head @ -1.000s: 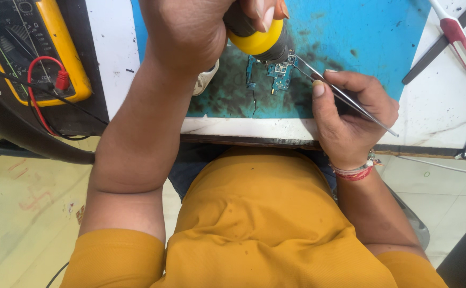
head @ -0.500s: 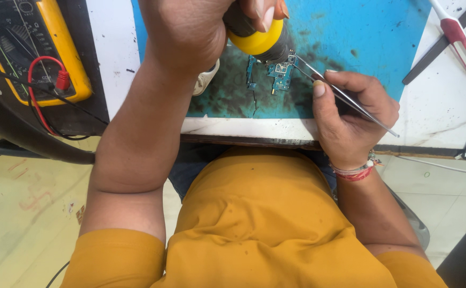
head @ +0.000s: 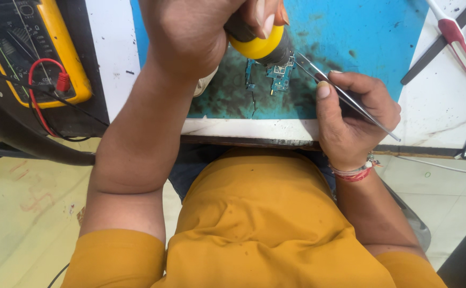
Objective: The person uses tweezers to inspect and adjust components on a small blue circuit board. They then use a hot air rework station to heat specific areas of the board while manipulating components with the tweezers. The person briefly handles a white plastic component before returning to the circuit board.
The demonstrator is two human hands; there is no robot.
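Circuit board point(head: 281, 74) half hidden under yellow-handled tool point(head: 259, 44).

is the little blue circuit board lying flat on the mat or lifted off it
Lying flat, as far as shows: the circuit board rests on the blue mat, under the yellow tool in the left hand; the right hand brings tweezers to its edge.

Circuit board point(head: 280, 74) on mat point(head: 361, 37), multimeter point(head: 30, 53) far left.
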